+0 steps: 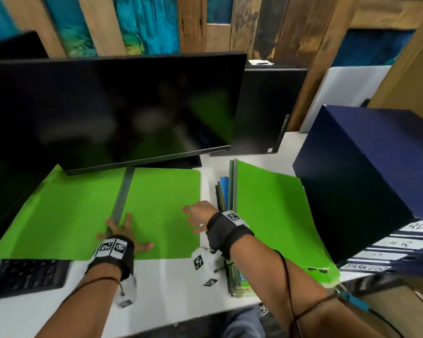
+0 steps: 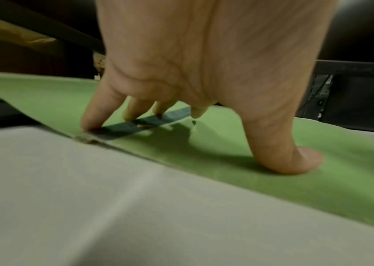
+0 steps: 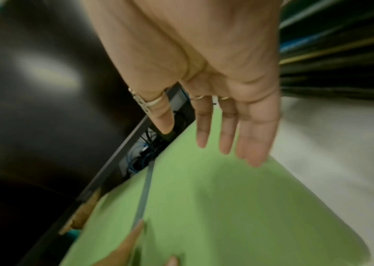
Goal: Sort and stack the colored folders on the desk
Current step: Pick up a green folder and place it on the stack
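Under the left hand [image 1: 122,234]: bright green folder [image 1: 161,203] lying opened flat on the desk [image 1: 169,284], grey spine strip [image 1: 122,193] down its middle, fingers spread, pressing it. Right hand [image 1: 198,217] hovers above its right half, fingers loose, holding nothing.

A wall of upright planks [image 1: 254,23], some bare wood, some painted turquoise and blue, rises behind the white desk [image 1: 176,284]. A dark monitor [image 1: 112,106] stands along the desk's back edge, a black computer tower [image 1: 266,111] beside it towards the right. A white board [image 1: 347,93] leans near the back right corner. Soft light glares off the screen.
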A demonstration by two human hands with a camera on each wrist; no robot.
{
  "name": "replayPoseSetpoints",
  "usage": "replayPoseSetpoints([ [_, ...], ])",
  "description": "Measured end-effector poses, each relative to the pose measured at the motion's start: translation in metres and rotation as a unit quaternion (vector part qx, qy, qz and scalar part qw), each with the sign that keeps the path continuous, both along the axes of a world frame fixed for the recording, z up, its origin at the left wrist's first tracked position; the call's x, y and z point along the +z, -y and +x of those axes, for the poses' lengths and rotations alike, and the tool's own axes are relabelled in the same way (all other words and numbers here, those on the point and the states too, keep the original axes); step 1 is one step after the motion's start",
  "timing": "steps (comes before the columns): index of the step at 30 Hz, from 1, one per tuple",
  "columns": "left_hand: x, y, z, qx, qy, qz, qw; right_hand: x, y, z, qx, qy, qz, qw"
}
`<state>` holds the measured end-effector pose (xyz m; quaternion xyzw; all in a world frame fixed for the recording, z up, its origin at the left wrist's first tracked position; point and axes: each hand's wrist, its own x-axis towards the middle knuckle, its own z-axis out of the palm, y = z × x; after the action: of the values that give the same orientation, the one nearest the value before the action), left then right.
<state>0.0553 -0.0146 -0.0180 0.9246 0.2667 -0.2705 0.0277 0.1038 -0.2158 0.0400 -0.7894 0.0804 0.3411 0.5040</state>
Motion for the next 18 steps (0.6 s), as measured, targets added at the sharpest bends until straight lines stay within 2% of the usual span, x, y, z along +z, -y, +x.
replayPoseSetpoints([
  [2,-0.008,-0.009,-0.015,0.028,0.019,-0.022,0.999,-0.016,-0.008,-0.001,0.024,-0.025,-0.080,0.996],
  [5,-0.012,-0.014,-0.030,0.073,0.076,-0.033,0.994,-0.037,-0.007,0.000,0.038,-0.002,-0.229,0.973],
  [7,-0.014,-0.014,-0.038,0.122,0.110,-0.062,0.984,-0.041,-0.005,0.001,0.035,-0.002,-0.259,0.965],
  [11,-0.006,-0.010,-0.053,0.139,0.106,-0.071,0.982,-0.037,-0.010,0.007,0.063,-0.018,-0.233,0.970],
  [18,0.002,-0.008,-0.061,0.064,0.059,-0.005,0.996,-0.019,-0.019,0.006,0.058,-0.028,-0.135,0.989],
])
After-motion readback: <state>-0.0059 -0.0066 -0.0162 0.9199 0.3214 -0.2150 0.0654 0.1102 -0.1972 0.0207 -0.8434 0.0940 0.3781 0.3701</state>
